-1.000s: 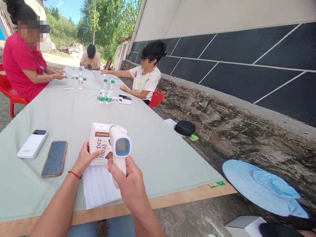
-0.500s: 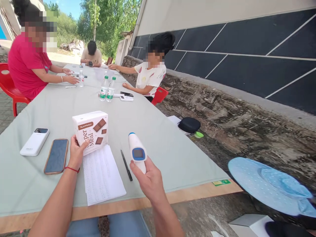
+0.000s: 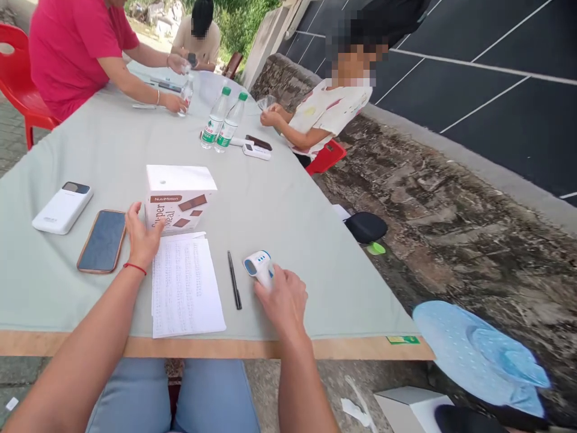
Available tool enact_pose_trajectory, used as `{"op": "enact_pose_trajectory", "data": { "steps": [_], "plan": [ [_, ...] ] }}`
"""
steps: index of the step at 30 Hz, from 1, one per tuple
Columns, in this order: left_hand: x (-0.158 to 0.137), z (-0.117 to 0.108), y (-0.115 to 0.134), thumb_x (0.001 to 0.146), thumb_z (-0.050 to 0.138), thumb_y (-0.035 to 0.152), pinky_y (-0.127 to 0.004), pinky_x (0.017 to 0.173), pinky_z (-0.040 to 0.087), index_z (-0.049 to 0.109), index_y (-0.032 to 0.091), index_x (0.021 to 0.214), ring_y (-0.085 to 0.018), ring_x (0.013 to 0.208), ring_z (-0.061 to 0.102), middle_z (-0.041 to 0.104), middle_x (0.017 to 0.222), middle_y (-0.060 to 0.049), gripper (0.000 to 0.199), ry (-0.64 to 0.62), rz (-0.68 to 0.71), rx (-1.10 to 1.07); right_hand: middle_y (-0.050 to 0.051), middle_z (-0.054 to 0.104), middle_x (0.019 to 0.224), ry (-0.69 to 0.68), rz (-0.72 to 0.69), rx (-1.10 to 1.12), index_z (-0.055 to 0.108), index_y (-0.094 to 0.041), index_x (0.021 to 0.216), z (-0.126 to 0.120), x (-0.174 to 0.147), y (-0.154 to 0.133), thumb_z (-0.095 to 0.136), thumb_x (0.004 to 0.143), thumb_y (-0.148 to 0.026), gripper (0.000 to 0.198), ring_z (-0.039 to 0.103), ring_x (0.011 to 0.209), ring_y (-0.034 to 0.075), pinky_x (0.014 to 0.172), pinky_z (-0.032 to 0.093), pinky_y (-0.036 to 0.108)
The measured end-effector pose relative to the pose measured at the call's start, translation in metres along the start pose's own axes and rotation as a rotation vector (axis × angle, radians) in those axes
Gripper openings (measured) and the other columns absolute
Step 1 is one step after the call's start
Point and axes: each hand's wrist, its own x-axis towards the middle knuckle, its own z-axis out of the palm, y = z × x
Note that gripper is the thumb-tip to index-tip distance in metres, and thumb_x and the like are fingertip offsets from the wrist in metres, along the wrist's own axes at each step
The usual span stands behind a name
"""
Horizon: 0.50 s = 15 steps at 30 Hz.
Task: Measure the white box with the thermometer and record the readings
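My left hand [image 3: 143,237] has its fingers apart at the lower left corner of a white box [image 3: 180,201] with brown chocolate-bar pictures. The box stands upright on the table, and whether the thumb still touches it is unclear. In my right hand [image 3: 283,297] is the handle of a white and blue infrared thermometer [image 3: 259,266], low over the table or resting on it. Written sheets of paper [image 3: 187,288] lie between my forearms. A black pen [image 3: 234,281] lies between the paper and the thermometer.
A phone [image 3: 101,242] and a white power bank [image 3: 63,208] lie at left. Two water bottles [image 3: 229,122] stand farther back on the cloth-covered table [image 3: 324,300]. People sit around the far part. A blue sun hat [image 3: 478,355] is off the right edge.
The box has gone from my left hand's grip to standing on the table, and those fingers have spread. My right hand has lowered and turned the thermometer. The view has tilted down.
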Motion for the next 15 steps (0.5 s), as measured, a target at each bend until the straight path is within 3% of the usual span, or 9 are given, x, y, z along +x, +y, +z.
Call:
{"op": "enact_pose_trajectory", "data": {
  "steps": [2, 4, 7, 9, 12, 15],
  "plan": [
    [-0.005, 0.002, 0.006, 0.064, 0.074, 0.026, -0.044, 0.099, 0.036, 0.047, 0.020, 0.100, -0.025, 0.110, 0.044, 0.048, 0.110, -0.008, 0.045, 0.087, 0.108, 0.112, 0.014, 0.063, 0.102, 0.034, -0.040, 0.165, 0.061, -0.018, 0.109, 0.003, -0.006, -0.009, 0.052, 0.079, -0.037, 0.037, 0.054, 0.093, 0.028, 0.076, 0.039, 0.038],
    [-0.013, 0.003, 0.016, 0.068, 0.070, 0.026, -0.040, 0.089, 0.041, 0.048, 0.021, 0.089, -0.022, 0.097, 0.048, 0.050, 0.099, -0.006, 0.032, 0.044, 0.218, 0.138, 0.007, 0.065, 0.086, -0.063, -0.038, 0.293, 0.061, -0.019, 0.105, 0.006, -0.012, -0.022, 0.051, 0.080, -0.042, 0.035, 0.056, 0.080, 0.024, 0.071, 0.040, 0.035],
    [-0.028, 0.007, 0.034, 0.075, 0.064, 0.028, -0.035, 0.078, 0.044, 0.050, 0.022, 0.075, -0.019, 0.080, 0.051, 0.054, 0.084, -0.004, 0.015, -0.277, 0.290, 0.087, 0.002, 0.062, 0.076, -0.199, 0.003, 0.310, 0.061, -0.020, 0.108, 0.010, -0.015, -0.037, 0.051, 0.079, -0.039, 0.036, 0.055, 0.071, 0.021, 0.066, 0.038, 0.033],
    [-0.037, 0.010, 0.042, 0.078, 0.061, 0.028, -0.035, 0.077, 0.044, 0.055, 0.022, 0.075, -0.019, 0.077, 0.053, 0.058, 0.084, -0.004, 0.009, -0.506, 0.287, 0.077, 0.002, 0.060, 0.074, -0.228, -0.003, 0.353, 0.061, -0.020, 0.110, 0.009, -0.016, -0.042, 0.048, 0.079, -0.034, 0.037, 0.054, 0.069, 0.020, 0.066, 0.039, 0.033],
    [-0.046, 0.013, 0.044, 0.074, 0.064, 0.026, -0.040, 0.088, 0.043, 0.062, 0.023, 0.088, -0.025, 0.096, 0.057, 0.063, 0.101, -0.006, 0.014, -0.829, 0.299, 0.134, 0.002, 0.059, 0.075, -0.237, -0.017, 0.613, 0.061, -0.019, 0.111, 0.004, -0.021, -0.041, 0.043, 0.082, -0.035, 0.037, 0.052, 0.065, 0.018, 0.065, 0.041, 0.033],
    [-0.050, 0.015, 0.035, 0.065, 0.073, 0.026, -0.047, 0.104, 0.033, 0.064, 0.025, 0.094, -0.031, 0.127, 0.044, 0.059, 0.125, -0.008, 0.030, -1.045, 0.316, 0.231, 0.004, 0.060, 0.083, -0.130, -0.017, 0.931, 0.060, -0.020, 0.112, -0.002, -0.034, -0.039, 0.044, 0.085, -0.039, 0.036, 0.055, 0.072, 0.018, 0.068, 0.044, 0.034]
  ]
}}
